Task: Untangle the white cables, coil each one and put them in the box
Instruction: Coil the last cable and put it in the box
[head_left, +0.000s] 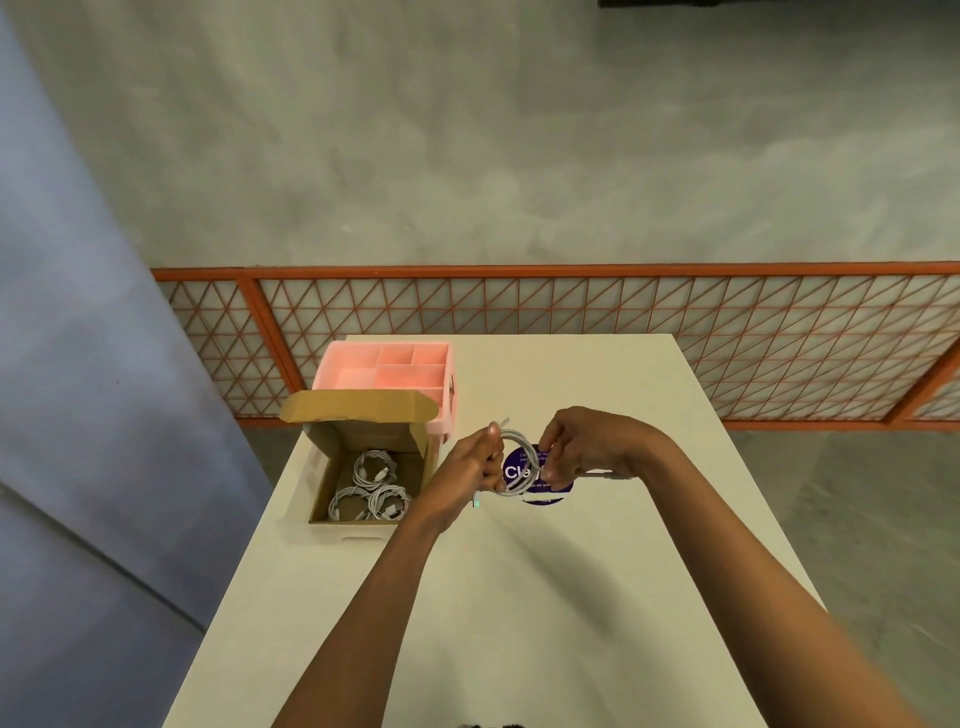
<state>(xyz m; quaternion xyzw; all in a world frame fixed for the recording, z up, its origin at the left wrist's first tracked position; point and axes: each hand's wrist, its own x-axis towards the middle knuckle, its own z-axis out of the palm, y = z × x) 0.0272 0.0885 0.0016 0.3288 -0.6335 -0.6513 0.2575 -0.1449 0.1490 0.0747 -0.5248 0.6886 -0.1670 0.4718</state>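
A white cable (521, 462) is wound into a small loop held above the table between both hands. My left hand (470, 470) grips the loop's left side, with one cable end sticking up past its fingers. My right hand (582, 447) pinches the loop's right side. A short length of cable trails right under my right wrist. The open cardboard box (332, 467) stands to the left of my hands with its lid flap raised. Three coiled white cables (371, 491) lie inside it.
A pink divided organiser tray (395, 364) stands behind the box at the table's far left. A round purple sticker (540, 480) lies on the white table (519, 597) beneath the loop. An orange lattice railing (571, 312) runs beyond the table's far edge.
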